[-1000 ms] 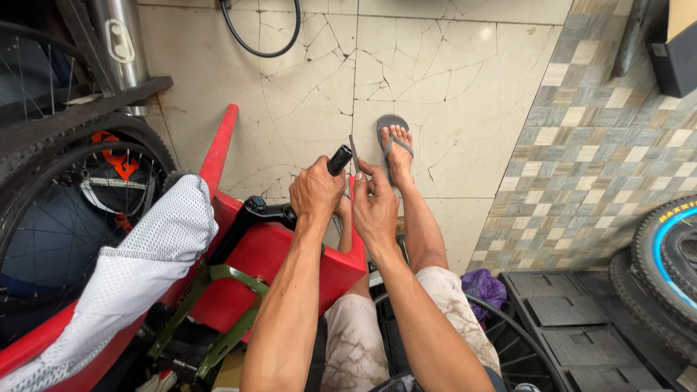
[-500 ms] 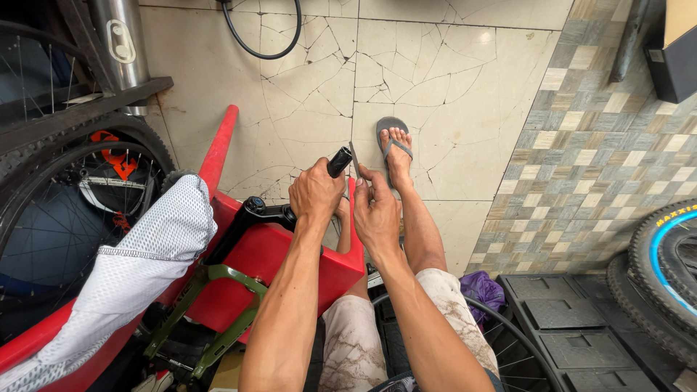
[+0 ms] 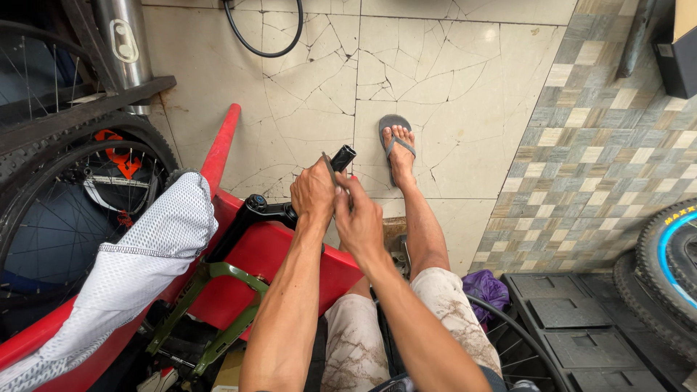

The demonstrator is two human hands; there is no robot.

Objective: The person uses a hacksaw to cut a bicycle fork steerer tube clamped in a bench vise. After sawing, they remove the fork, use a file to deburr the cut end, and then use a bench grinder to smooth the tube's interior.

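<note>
Sitting over a cracked pale tile floor point(image 3: 450, 80), I have a wall of mixed grey and tan tiles point(image 3: 595, 167) to my right and a red tub point(image 3: 261, 261) against my knees. A spoked wheel point(image 3: 80, 189) leans at my left, a white mesh cloth point(image 3: 138, 254) is draped on the tub's rim, and a tyre with a blue stripe point(image 3: 668, 254) sits at the far right. My sandalled foot point(image 3: 398, 149) is stretched out flat on the floor.

Both arms reach forward, meeting above the tub's far edge. My left hand point(image 3: 314, 192) is clamped around a black fork point(image 3: 268, 214) near its top, whose black tube end point(image 3: 343, 156) pokes out past my knuckles. My right hand point(image 3: 359, 218) is just beside it, touching, fingers pinched together on a thin rod point(image 3: 330, 170) that stands up between the hands.

How far the rod runs down is hidden by my fingers. The fork's green lower legs point(image 3: 218, 305) dip into the tub, partly cut off.
</note>
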